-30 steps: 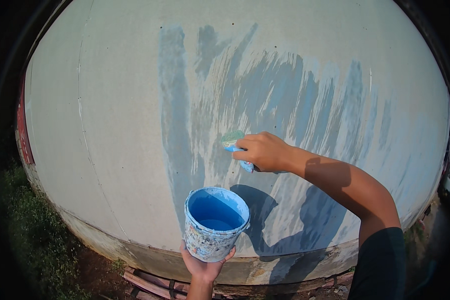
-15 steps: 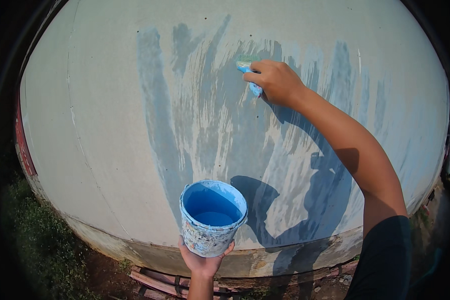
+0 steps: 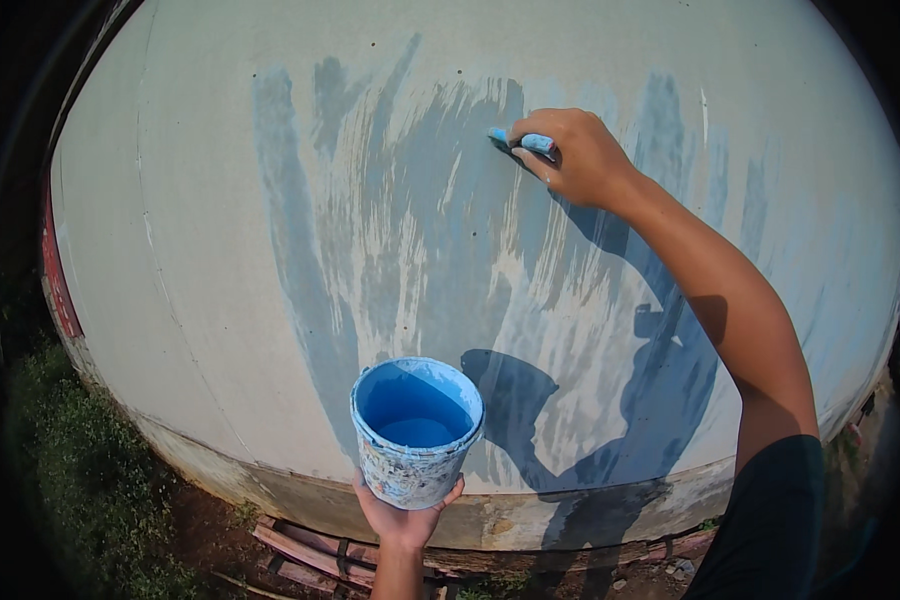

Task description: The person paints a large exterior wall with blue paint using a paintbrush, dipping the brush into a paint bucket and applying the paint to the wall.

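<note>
Brush in right hand at the blue-streaked wall; paint bucket held low in left hand.
Right hand (image 3: pixel 578 155): fingers closed around the handle of the brush (image 3: pixel 539 145), which lies tilted near the upper part of the streaked area on the pale wall (image 3: pixel 215 250); bristle contact cannot be made out. Left hand (image 3: pixel 406 522): palm up beneath the bucket (image 3: pixel 412 480), digits spread around its base and holding it; some fingers are hidden. Bucket is near upright, in front of the wall's lower part, its outside crusted with paint spots; blue paint (image 3: pixel 415 433) inside. A dark shadow (image 3: pixel 660 410) falls on the wall right of the bucket. Green plants (image 3: pixel 100 490) grow at lower left; reddish boards (image 3: pixel 305 557) lie at the wall's foot.
</note>
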`<state>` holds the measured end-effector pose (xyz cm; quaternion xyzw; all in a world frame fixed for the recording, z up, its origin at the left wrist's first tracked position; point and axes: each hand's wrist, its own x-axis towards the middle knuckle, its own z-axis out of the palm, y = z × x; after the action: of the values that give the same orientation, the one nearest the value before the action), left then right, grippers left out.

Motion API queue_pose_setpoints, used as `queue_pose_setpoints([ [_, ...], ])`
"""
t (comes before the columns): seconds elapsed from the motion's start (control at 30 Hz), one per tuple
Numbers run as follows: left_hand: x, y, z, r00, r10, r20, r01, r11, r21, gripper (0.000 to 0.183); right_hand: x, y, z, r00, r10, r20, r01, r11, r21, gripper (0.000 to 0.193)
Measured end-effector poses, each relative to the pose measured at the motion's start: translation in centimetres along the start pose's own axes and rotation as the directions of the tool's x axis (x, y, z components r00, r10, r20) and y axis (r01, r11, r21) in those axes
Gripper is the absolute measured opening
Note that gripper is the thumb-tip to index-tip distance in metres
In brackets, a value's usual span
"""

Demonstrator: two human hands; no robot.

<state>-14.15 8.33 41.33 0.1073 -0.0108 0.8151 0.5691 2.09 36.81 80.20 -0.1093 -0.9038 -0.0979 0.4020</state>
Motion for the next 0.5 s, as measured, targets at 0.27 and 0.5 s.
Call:
queue_pose_setpoints([
  [0.27,0.3,0.4,-1.0,0.999,0.021,-0.026,-0.022,0.999,-0.042,0.095,-9.9,0.1,14.1,0.797,-0.589,0.137,0.589,0.706,-0.393,0.024],
  [0.5,0.2,-0.4,0.0,0.982,0.017,-0.189,-0.008,0.999,0.053,0.096,-17.0,-2.2,19.8,0.787,-0.302,0.538,0.196,0.949,0.245,0.026],
])
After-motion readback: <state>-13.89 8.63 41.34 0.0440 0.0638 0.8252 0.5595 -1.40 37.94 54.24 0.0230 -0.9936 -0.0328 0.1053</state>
